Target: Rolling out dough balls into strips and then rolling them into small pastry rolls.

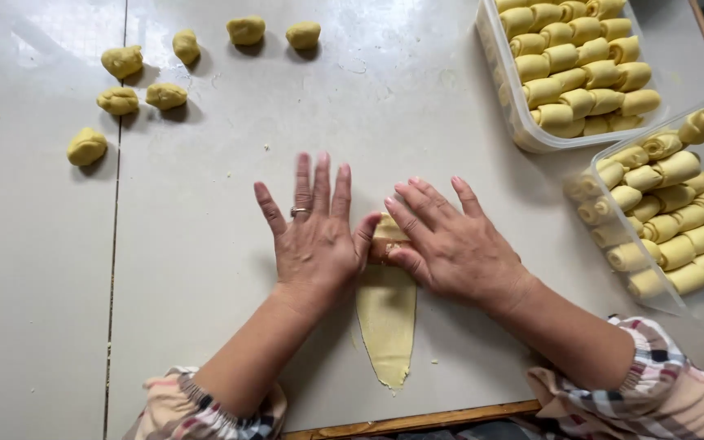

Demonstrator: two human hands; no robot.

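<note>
Heads up on that dough strip (386, 314) you've got under your hands: it's really thin, and it tapers to a ragged point near the table's wooden edge (417, 420). I'd guess that's where it goes wrong. If the flat tail sticks to the pale worktop (205, 244) while the rolled end moves, it'll likely stretch or tear. Uneven pressure could be trouble too. Your two hands sit at slightly different angles, so the roll might come out lopsided, fatter on one side, unlike the tidy ones in the clear tubs (523, 138).

On the grip: neither hand is really clamping anything. Your left hand (313, 232) is flat and spread, palm down on the table, ring on one finger, with only the thumb side touching the rolled-up bit (386, 232). Your right hand (450, 240) is also open, fingers long and loosely together, lying over the right side of the roll, fingertips resting on top of it. So it's a pressing contact, not a pinch. The roll sits between your hands, mid-table, with the unrolled tail pointing back toward you.

The small dough lumps (121, 61) are well apart at the far left, out of the way. The nearer tub (662, 301) is close to your right forearm (564, 330), so a wide elbow could nudge it.
</note>
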